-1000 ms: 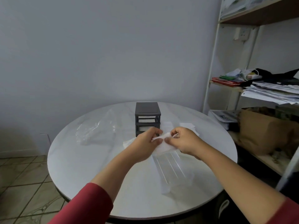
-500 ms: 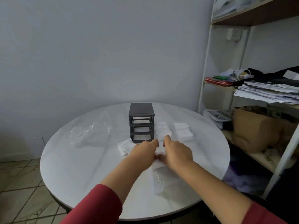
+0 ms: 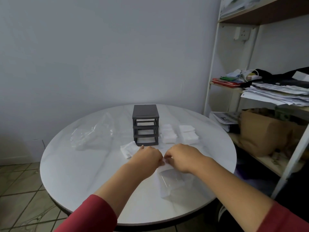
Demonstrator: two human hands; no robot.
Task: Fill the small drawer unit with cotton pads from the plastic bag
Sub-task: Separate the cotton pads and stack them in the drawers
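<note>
Just before the dark grey 3-slot drawer unit, the left hand and right hand, fingers curled pinching 1 white cotton-pad stack, have lowered it into the clear plastic drawer, so filling has begun.

Dark grey drawer unit (white pads)

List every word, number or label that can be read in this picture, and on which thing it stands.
None can be read.
On the stack of papers: print too small and blurred.
On the magazine below: print blurred.
On the drawer unit: no label shows.
</note>
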